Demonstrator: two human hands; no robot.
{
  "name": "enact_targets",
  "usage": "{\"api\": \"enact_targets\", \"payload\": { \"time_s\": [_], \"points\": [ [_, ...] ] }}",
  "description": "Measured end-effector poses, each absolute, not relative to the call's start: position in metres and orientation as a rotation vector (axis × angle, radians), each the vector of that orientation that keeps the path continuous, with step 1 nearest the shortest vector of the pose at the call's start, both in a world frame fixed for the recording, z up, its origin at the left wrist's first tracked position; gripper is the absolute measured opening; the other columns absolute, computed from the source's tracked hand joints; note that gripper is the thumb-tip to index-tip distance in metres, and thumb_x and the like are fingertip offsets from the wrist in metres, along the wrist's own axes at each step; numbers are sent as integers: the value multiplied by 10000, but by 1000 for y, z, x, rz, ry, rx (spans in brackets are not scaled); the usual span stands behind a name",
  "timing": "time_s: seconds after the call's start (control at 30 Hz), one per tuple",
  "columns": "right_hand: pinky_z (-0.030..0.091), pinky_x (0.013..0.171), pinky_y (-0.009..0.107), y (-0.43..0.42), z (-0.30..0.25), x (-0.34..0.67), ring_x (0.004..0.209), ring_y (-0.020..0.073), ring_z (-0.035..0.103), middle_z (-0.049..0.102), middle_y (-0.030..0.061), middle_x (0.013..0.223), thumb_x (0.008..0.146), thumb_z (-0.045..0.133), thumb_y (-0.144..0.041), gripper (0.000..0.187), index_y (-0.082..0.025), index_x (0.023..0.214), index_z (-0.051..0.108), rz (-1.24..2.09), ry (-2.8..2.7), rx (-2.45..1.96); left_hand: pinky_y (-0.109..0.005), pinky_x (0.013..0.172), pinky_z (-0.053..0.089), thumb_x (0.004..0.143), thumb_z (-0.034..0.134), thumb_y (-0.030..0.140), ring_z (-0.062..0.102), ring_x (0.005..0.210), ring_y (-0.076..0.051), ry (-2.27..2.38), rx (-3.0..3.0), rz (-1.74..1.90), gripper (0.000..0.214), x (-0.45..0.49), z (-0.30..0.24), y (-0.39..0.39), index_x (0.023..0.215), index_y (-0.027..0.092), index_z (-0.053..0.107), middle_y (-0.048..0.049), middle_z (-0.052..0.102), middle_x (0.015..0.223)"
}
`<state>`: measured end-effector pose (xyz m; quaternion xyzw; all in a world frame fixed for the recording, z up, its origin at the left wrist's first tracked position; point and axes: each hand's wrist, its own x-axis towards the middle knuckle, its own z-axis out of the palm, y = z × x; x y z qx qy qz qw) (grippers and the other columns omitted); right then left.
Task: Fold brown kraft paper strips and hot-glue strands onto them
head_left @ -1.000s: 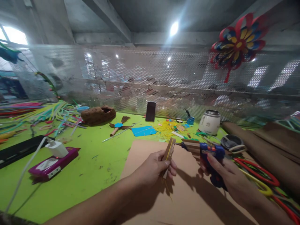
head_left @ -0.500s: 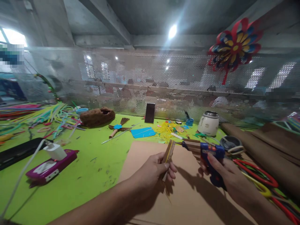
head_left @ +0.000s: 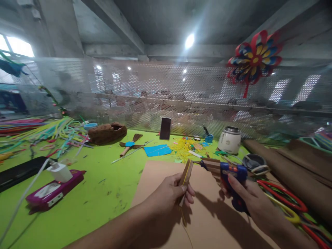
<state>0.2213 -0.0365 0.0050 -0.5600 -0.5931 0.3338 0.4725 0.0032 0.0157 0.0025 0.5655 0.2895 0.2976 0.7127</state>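
Observation:
My left hand (head_left: pixel 168 193) is closed round a thin brown strip bundle (head_left: pixel 186 175) with a yellow line along it, held upright over a brown cardboard sheet (head_left: pixel 207 221). My right hand (head_left: pixel 249 200) grips a blue glue gun (head_left: pixel 232 178), its nozzle pointing left toward the strip, a short gap between them. Both hands hover above the cardboard on the green table (head_left: pixel 103 186).
A magenta power strip (head_left: pixel 53 190) with a white plug lies at left, near a black device (head_left: pixel 20 169). Coloured strips (head_left: pixel 52 131), a brown slipper (head_left: pixel 107 132), a dark phone (head_left: pixel 165 128), a white pot (head_left: pixel 229 139), brown rolls (head_left: pixel 290 169) and red scissors (head_left: pixel 285 199) surround the cardboard.
The view has tilted slightly, so the table and the hands sit lower in frame. Both hands keep their hold and their spacing.

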Motion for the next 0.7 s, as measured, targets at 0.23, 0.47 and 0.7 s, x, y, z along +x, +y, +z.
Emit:
{"api": "enact_targets", "payload": {
  "time_s": [0.23,0.47,0.7],
  "points": [
    [412,568,246,-39,7,218,594,147,513,528,17,617,830,427,-566,464,-164,629,543,776,-1519,-1341,-246,557,377,721,609,299,499,559,-106,621,1245,700,206,1,-5,22,781,112,547,-63,552,682],
    [424,571,242,-47,9,207,568,138,509,529,15,601,810,448,-587,480,-162,605,539,848,-1436,-1343,-240,548,370,723,596,275,503,532,-97,614,1243,718,179,-1,-3,23,754,106,545,-63,560,665],
    [427,582,248,-52,6,205,588,151,520,555,26,606,800,466,-585,487,-156,606,592,909,-1445,-1361,-239,574,391,685,624,223,547,607,-110,558,1127,755,251,-2,-3,24,879,110,511,-67,577,775]
  ]
}}
